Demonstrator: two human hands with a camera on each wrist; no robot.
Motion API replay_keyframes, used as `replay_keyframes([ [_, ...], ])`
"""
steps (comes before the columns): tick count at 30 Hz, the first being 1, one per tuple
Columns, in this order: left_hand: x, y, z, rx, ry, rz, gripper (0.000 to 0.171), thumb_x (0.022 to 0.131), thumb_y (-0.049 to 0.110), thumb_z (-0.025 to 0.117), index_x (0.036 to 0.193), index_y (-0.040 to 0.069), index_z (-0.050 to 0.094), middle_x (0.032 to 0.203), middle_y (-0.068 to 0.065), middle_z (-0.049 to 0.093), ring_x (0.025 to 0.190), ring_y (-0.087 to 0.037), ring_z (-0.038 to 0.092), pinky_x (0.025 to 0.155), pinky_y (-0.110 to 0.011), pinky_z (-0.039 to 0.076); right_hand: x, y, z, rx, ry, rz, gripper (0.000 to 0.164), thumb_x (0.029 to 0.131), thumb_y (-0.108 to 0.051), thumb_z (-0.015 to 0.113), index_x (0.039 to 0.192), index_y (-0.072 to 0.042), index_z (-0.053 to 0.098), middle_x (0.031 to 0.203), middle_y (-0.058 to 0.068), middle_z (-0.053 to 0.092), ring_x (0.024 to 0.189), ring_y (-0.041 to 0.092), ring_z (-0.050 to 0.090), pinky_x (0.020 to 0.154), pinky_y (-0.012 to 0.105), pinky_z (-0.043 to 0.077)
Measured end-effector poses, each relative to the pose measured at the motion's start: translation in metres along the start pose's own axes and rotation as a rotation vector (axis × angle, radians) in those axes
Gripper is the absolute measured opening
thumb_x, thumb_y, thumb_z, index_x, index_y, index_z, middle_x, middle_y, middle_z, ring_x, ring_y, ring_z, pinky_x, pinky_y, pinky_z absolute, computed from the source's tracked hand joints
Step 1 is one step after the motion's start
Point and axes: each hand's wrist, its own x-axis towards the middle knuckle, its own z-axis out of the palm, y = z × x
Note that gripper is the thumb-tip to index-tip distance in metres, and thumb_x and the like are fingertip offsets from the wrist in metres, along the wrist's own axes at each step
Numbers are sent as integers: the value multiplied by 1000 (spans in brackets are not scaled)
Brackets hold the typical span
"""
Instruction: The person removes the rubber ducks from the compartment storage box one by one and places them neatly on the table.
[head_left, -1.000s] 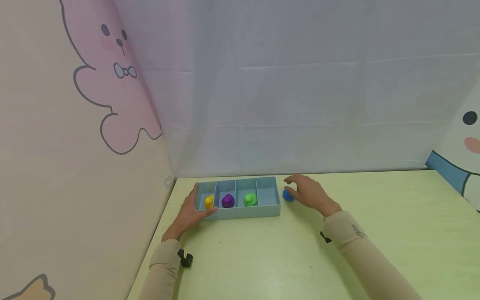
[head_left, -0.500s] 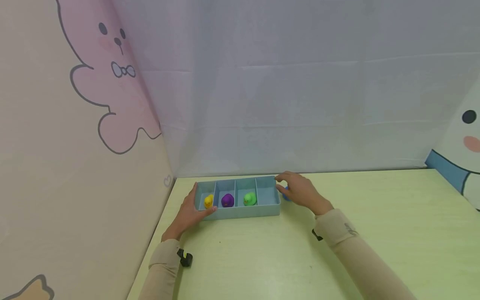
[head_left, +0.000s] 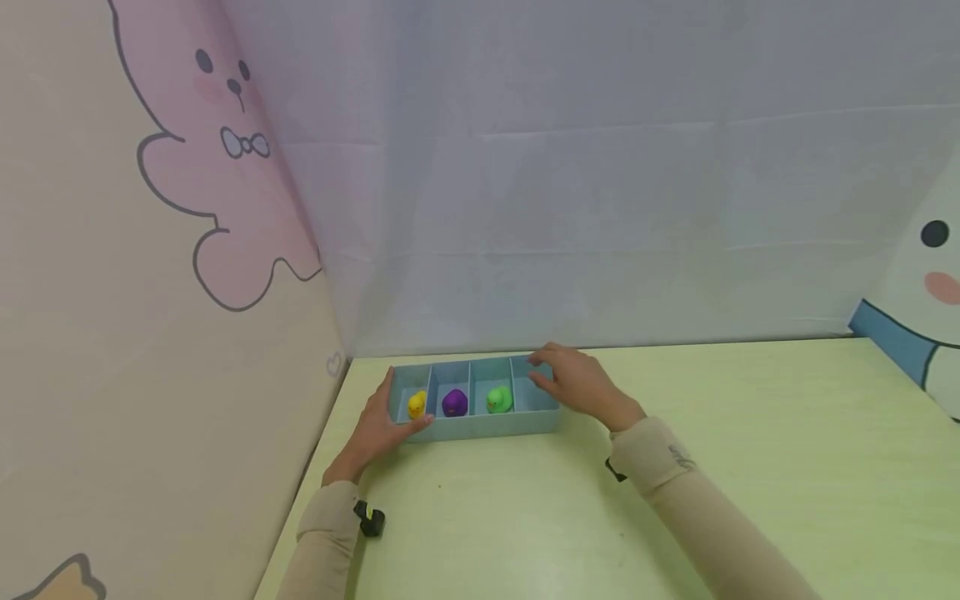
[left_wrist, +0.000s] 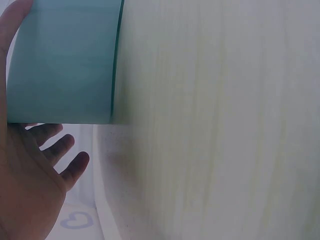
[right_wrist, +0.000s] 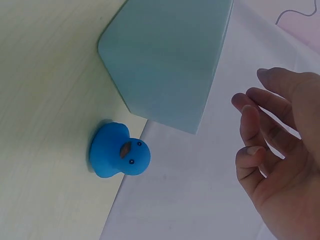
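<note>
Below my released right hand [head_left: 581,382], the blue duck [right_wrist: 112,152] stood right of the tray [head_left: 487,427], which my relaxed left hand [head_left: 375,429] touched.

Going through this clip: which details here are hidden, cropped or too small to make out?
Blue duck: out of sight in the head view, apparently behind the right hand.
Inside of the box: hidden in both wrist views by its own walls.
Far part of the box: cut off by the top edge in both wrist views.
Purple duck: face details too small in the head view.
</note>
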Motion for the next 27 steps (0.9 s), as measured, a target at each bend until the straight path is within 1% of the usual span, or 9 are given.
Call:
replay_keyframes([
  [5, -2, 0, 0, -4, -4, -9, 123, 81, 64, 77, 165, 27, -5, 174, -14, 7, 159, -45, 13, 122, -71, 18, 2, -4, 4, 2, -29, 3, 35, 101, -27, 65, 129, -6, 68, 123, 9, 72, 104, 29, 72, 82, 44, 61],
  [14, -1, 1, -1, 12, 7, 13, 122, 82, 63, 76, 166, 24, -5, 174, -13, 6, 160, -44, 12, 123, -69, 19, 8, -14, 6, 6, -26, -24, 34, 101, -27, 64, 128, -7, 69, 121, 9, 74, 108, 29, 72, 86, 46, 61],
  [21, -1, 2, -1, 1, 1, 11, 121, 82, 63, 76, 165, 27, -6, 174, -12, 6, 160, -44, 12, 123, -70, 19, 12, -19, 11, -1, -38, -28, 32, 101, -26, 64, 126, -8, 70, 119, 7, 74, 108, 28, 73, 87, 45, 61],
  [27, -1, 2, -1, 4, -1, 15, 123, 82, 62, 77, 166, 24, -4, 174, -12, 6, 160, -43, 12, 123, -69, 19, 14, -23, 15, -11, -43, -49, 31, 102, -27, 64, 126, -10, 70, 122, 7, 73, 109, 27, 72, 89, 44, 61],
])
